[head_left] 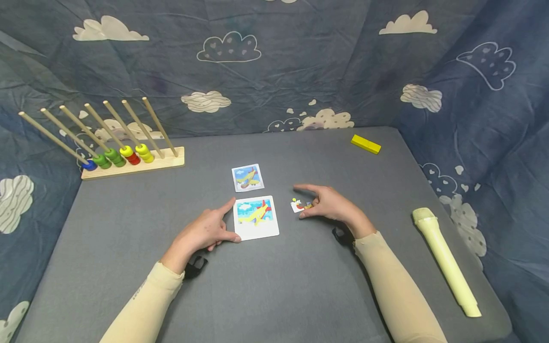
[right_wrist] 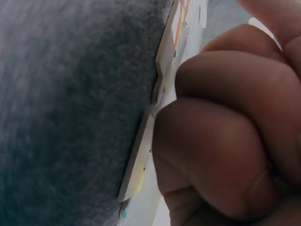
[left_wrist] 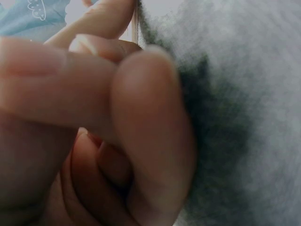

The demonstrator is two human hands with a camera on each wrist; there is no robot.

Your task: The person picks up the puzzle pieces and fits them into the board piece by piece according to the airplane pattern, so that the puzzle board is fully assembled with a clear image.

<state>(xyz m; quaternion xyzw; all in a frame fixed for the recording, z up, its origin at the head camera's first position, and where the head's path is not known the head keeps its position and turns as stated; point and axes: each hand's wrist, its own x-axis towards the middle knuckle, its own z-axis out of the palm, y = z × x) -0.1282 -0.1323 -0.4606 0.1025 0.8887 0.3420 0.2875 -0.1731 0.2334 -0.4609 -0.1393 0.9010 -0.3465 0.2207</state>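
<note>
A white-bordered picture card [head_left: 257, 232] with a yellow plane lies in front of me. My left hand [head_left: 208, 227] is at its left side, index fingertip at the upper corner and thumb tip at the lower one, the other fingers folded under. Just beyond lies a smaller plane picture card [head_left: 248, 177]. To the right, my right hand [head_left: 332, 206] spreads its thumb and index finger around several small jigsaw pieces [head_left: 297, 206], partly hidden by the thumb. In the right wrist view, thick-edged pieces [right_wrist: 137, 162] lie flat on the table beside the curled fingers.
A wooden bead stacker [head_left: 171, 160] with upright pegs and coloured beads stands at the back left. A yellow block [head_left: 366, 144] lies at the back right, and a pale yellow tube [head_left: 446, 262] along the right edge. Patterned cloth [head_left: 274, 81] hangs behind the grey table [head_left: 274, 295].
</note>
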